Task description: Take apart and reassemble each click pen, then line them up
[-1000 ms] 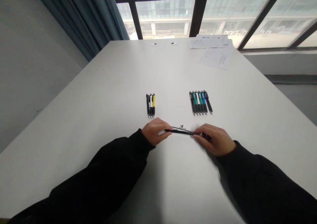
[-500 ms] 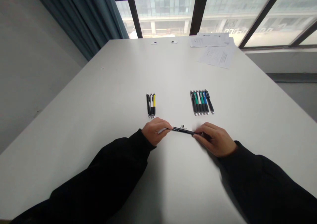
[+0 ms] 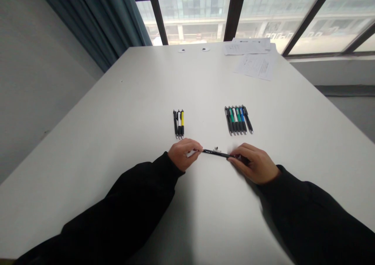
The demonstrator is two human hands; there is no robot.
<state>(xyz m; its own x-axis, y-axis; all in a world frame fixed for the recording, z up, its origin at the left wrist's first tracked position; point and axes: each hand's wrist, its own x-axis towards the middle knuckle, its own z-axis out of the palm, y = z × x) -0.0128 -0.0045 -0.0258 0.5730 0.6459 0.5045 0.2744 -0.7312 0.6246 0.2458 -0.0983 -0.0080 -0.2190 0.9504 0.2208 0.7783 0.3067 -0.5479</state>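
Observation:
A black pen (image 3: pixel 216 153) spans the gap between my two hands, tilted slightly down to the right. My left hand (image 3: pixel 185 153) pinches its left end between thumb and fingers. At the other end, my right hand (image 3: pixel 254 162) is closed on the pen, and its fingertips cover that tip. Just behind the pen lie small loose metal-looking parts (image 3: pixel 216 148), too small to make out. Beyond my left hand is a group of three pens, among them a yellow pen (image 3: pixel 182 123). Past my right hand lies a row of several pens, including a blue pen (image 3: pixel 242 118).
The white table (image 3: pixel 146 93) reaches to the window. Paper sheets (image 3: pixel 254 65) lie at its far right corner, and two small white pieces with dark spots (image 3: pixel 206 49) sit along the far edge. A blue-grey curtain (image 3: pixel 108 26) hangs at the left.
Almost nothing differs. My left fingertips have shifted very slightly at the pen's left end; the pens on the table lie as before.

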